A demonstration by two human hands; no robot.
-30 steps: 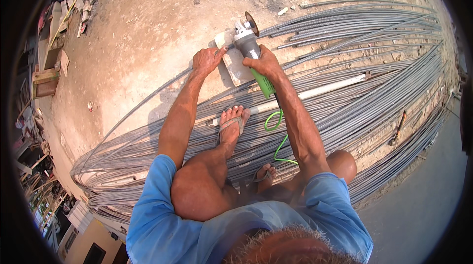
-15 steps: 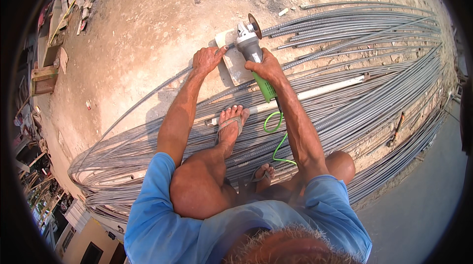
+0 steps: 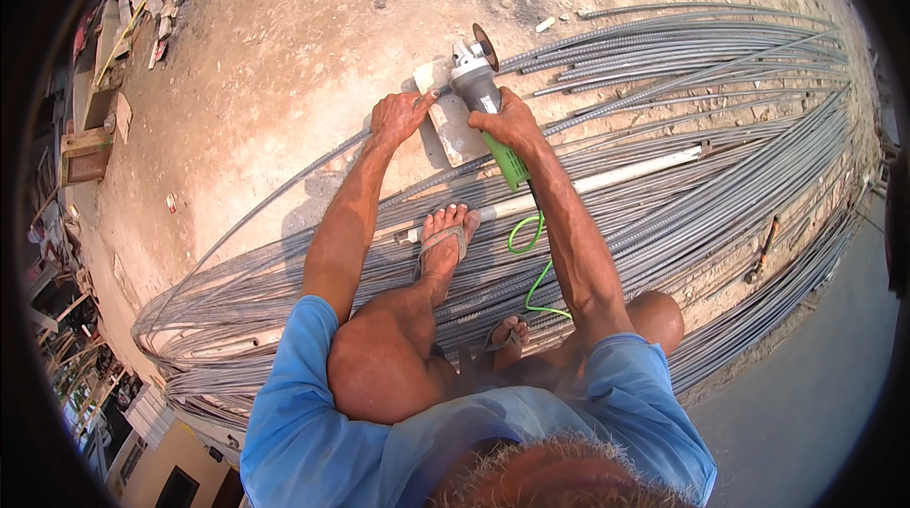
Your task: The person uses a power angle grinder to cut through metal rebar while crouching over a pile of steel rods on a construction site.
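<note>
My right hand [image 3: 512, 120] is wrapped round a green and grey angle grinder [image 3: 476, 91]. The grinder's brown cutting disc [image 3: 485, 46] stands upright at its far end, beside a ribbed steel bar [image 3: 301, 172]; whether they touch I cannot tell. A bright green cord [image 3: 524, 236] loops back from the handle toward my legs. My left hand [image 3: 403, 117] is closed on the same steel bar, a little left of the grinder. Under the bar lies a pale block [image 3: 455, 132], partly covered by the tool.
Long bundles of steel bars [image 3: 664, 214] spread under and around my sandalled feet [image 3: 444, 244]. A white pipe [image 3: 626, 169] crosses them. Bare dirt ground [image 3: 284, 44] stretches beyond. Scrap wood [image 3: 87, 143] is piled at the left, and a smooth grey surface [image 3: 796, 394] lies at the right.
The grinder in my right hand has shifted very slightly left and away from me. My left hand keeps its place on the bar.
</note>
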